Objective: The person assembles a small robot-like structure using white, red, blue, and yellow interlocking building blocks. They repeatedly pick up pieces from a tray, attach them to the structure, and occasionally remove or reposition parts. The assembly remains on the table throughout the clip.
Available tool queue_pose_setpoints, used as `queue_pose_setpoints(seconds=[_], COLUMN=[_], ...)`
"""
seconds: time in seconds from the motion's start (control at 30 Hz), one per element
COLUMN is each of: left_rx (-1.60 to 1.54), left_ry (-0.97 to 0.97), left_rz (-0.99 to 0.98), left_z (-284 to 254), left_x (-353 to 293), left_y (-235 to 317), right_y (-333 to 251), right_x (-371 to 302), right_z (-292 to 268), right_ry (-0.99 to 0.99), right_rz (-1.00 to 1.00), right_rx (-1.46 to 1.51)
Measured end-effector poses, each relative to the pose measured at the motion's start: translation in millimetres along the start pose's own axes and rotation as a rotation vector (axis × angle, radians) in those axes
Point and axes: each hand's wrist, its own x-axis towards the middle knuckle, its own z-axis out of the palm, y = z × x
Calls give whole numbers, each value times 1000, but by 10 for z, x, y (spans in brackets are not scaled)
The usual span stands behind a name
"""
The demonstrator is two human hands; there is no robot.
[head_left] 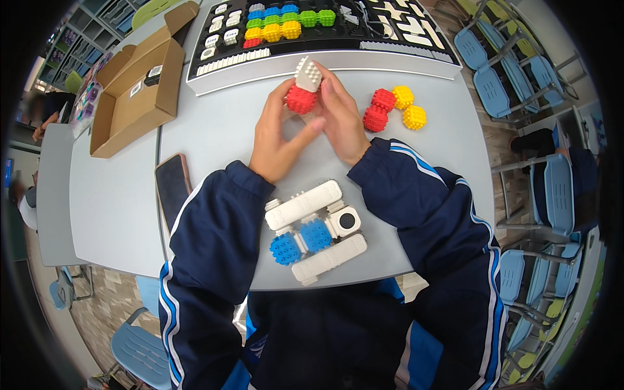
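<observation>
Above the table, between my two hands, is a red studded building block with a white studded plate standing tilted on top of it. My left hand grips the block from the left, its thumb stretched across in front. From the right, my right hand curls its fingers against the plate and block. Closer to me lies a built piece with two blue blocks, a white cube with a round dark grille and two long white beams. Several loose red and yellow blocks rest right of my hands.
A silver-edged kit tray with coloured blocks and white parts spans the far side. An open cardboard box stands at the left, holding a small dark item. A phone lies beside my left sleeve. Blue chairs stand beyond the table at right.
</observation>
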Motion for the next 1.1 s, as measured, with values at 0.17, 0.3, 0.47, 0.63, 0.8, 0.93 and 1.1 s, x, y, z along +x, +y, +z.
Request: queue_pose_setpoints(seconds=[0.17,0.3,0.47,0.63,0.8,0.93,1.1], left_rx=[-379,-558,-436,-433,-452,-457,-443], left_ry=[203,270,186,192,136,104,32], left_rz=[-209,-389,-399,-380,-453,-407,-437], left_z=[-50,-95,-100,-101,-137,-140,-117], left_x=[15,45,-5,-10,-4,-20,-9], left_y=[-121,-145,-77,-39,3,-49,41], right_y=[-39,-3,47,-48,-128,-17,-71], right_x=[-14,5,-48,-105,-95,-85,-42], right_z=[77,-11,-14,108,162,56,32], right_ry=[12,101,44,-47,-73,-35,73], right_rz=[21,-57,-45,-177,-21,-29,72], right_rx=[-158,-325,-540,-791,-797,-708,-392])
